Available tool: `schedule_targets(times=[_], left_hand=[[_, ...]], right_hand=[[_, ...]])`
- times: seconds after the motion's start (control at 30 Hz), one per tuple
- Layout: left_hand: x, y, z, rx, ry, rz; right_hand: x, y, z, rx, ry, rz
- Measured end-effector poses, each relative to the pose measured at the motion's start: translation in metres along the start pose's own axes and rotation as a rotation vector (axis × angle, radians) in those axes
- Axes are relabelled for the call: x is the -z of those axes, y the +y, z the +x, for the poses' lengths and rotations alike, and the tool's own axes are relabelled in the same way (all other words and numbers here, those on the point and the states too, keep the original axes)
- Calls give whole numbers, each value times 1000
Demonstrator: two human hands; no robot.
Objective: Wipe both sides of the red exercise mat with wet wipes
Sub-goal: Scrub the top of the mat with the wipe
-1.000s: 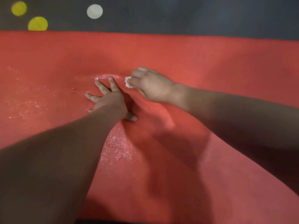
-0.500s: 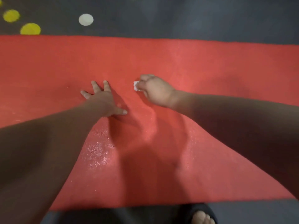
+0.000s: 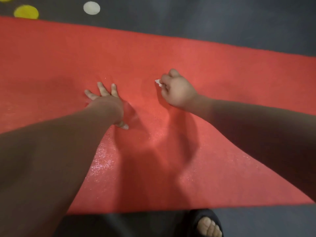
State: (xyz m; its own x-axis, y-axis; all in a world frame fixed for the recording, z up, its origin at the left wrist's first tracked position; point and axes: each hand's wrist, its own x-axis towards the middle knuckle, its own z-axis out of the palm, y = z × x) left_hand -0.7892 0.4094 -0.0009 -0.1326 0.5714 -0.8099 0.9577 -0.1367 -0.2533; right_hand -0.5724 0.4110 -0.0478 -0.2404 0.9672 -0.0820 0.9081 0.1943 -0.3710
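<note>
On red exercise mat (image 3: 222, 82): fine-grained, pebbly texture, mostly matt. One wet patch (image 3: 102, 159) glistens with tiny sparkles. Crumpled wet wipe (image 3: 158, 82): white, soft-looking. Dark grey floor (image 3: 205, 17): smooth, matt. Black sandal (image 3: 193, 218): matt.

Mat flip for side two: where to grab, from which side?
Probably the near long edge of the red mat, approached from the person's side by the foot. It lies flat and thin on the floor, so only an edge offers a pinch grip; that edge is bare, while the left hand presses mid-mat.
</note>
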Motion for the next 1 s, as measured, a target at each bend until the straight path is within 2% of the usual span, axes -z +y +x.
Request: schedule_targets(times=[0.2,0.3,0.43,0.5,0.6,0.63,0.77,1.0], left_hand=[[-1,-1,11,43,-30,-51],[3,2,13,49,-45,-76],[6,7,12,74,-40,-103],[5,8,14,70,-31,-112],[3,6,17,40,-16,-78],[3,6,18,38,-16,-68],[5,10,18,70,-23,-63],[4,11,16,84,-14,-57]], right_hand=[[18,21,11,79,-87,-59],[36,31,16,250,-156,-183],[52,61,41,379,-120,-255],[59,76,60,230,-46,-269],[64,97,75,-229,116,-238],[61,98,77,-303,162,-210],[51,91,79,-286,211,6],[42,110,70,-61,192,-90]])
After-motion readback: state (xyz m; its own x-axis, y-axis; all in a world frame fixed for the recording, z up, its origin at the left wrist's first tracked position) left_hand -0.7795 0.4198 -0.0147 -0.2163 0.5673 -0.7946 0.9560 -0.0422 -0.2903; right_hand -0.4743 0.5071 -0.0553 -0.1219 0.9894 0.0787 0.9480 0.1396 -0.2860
